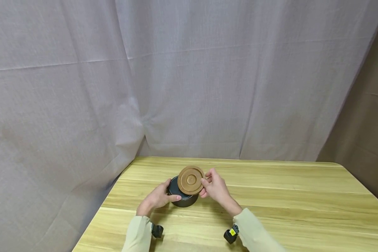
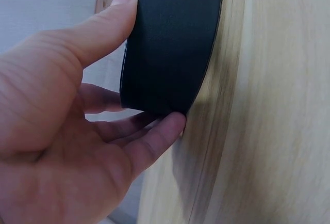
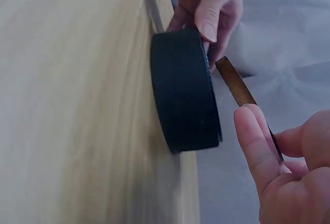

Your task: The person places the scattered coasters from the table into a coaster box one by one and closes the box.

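A low round black container (image 1: 186, 202) sits on the wooden table, its dark top partly covered in the head view by a brown wooden coaster (image 1: 191, 180) with ringed grooves. My left hand (image 1: 157, 196) grips the container from the left, thumb at the near rim; in the left wrist view its fingertips reach the lower edge of the black wall (image 2: 172, 38). On the other side my right hand (image 1: 216, 187) pinches the coaster's right edge between thumb and fingers. The right wrist view shows the tilted coaster (image 3: 234, 82) apart from the container's rim.
The pale striped wooden table (image 1: 289, 203) extends far to the right. Behind it and along its left side hangs a grey cloth (image 1: 192, 87), with a darker brownish cloth (image 1: 362, 129) at the right. Black wrist devices (image 1: 158, 231) sit below both sleeves.
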`<state>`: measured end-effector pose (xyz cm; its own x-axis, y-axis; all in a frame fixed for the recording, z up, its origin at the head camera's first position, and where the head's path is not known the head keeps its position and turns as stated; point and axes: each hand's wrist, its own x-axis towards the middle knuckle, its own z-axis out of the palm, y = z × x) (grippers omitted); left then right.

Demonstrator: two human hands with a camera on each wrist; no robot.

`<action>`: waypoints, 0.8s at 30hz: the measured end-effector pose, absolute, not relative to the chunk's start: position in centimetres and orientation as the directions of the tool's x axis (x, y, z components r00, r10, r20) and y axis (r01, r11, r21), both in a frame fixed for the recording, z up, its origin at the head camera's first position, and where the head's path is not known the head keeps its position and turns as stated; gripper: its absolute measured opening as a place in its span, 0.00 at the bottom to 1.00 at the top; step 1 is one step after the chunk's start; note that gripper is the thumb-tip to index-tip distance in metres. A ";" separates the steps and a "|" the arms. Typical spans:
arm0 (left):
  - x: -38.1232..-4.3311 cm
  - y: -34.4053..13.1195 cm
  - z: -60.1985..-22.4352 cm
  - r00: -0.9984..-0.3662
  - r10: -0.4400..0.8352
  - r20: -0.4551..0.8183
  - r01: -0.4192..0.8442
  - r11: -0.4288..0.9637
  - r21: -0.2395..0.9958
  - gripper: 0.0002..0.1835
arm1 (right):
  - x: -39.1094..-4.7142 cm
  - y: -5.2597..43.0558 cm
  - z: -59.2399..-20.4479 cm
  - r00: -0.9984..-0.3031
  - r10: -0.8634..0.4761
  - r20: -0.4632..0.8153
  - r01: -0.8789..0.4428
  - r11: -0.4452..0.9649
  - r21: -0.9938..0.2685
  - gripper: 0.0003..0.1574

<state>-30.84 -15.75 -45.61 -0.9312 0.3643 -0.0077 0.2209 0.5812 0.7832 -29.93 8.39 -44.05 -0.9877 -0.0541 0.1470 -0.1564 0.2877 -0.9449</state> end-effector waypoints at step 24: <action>-31.3 -15.9 -45.5 -0.928 0.371 0.015 0.247 0.586 0.772 0.50 | -30.0 6.8 -44.7 -0.966 -0.238 0.097 -0.155 0.242 -0.958 0.03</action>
